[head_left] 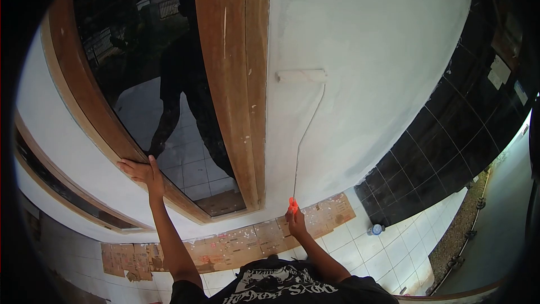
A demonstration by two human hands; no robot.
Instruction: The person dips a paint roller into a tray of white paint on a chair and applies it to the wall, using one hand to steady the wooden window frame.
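My right hand (pixel 295 222) is closed around the orange handle of a paint roller (pixel 302 75). Its long thin metal rod runs up to a white roller sleeve that lies against the white wall (pixel 360 34). Flat on the wooden window frame (pixel 107 101) rests my left hand (pixel 142 171), fingers stretched out, holding nothing. Dark window glass (pixel 163 67) beside it reflects a person and the tiled floor.
Paint-spotted cardboard (pixel 236 247) lies along the wall's foot over white floor tiles (pixel 360 250). A small blue-and-white can (pixel 374 229) stands near the black tiled wall (pixel 444 124) on the right. Another wood-framed window (pixel 67 183) is at left.
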